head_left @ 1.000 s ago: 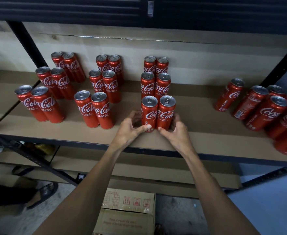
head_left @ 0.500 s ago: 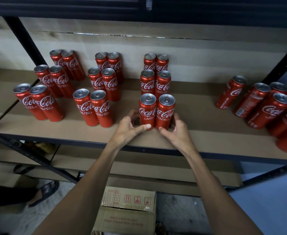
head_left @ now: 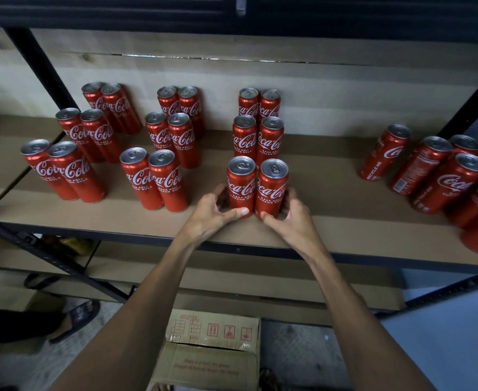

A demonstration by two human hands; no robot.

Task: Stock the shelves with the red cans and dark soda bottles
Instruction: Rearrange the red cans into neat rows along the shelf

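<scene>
Two red cans stand upright side by side near the front of the brown shelf (head_left: 330, 221). My left hand (head_left: 212, 213) grips the left can (head_left: 241, 184) at its base, thumb across the front. My right hand (head_left: 291, 218) grips the right can (head_left: 272, 187) the same way. Behind this pair stand two more pairs in a column (head_left: 257, 136). To the left are two further columns of paired cans (head_left: 173, 153) (head_left: 88, 142). No dark bottles are in view.
A loose cluster of red cans (head_left: 446, 176) crowds the shelf's right end. Black metal uprights (head_left: 43, 69) frame the shelf. A lower shelf (head_left: 204, 277) lies beneath. A cardboard box (head_left: 212, 345) sits on the floor below my arms, and a sandalled foot (head_left: 77, 320) at left.
Both hands stay on the front pair of cans; the cans have turned slightly so their logos line up.
</scene>
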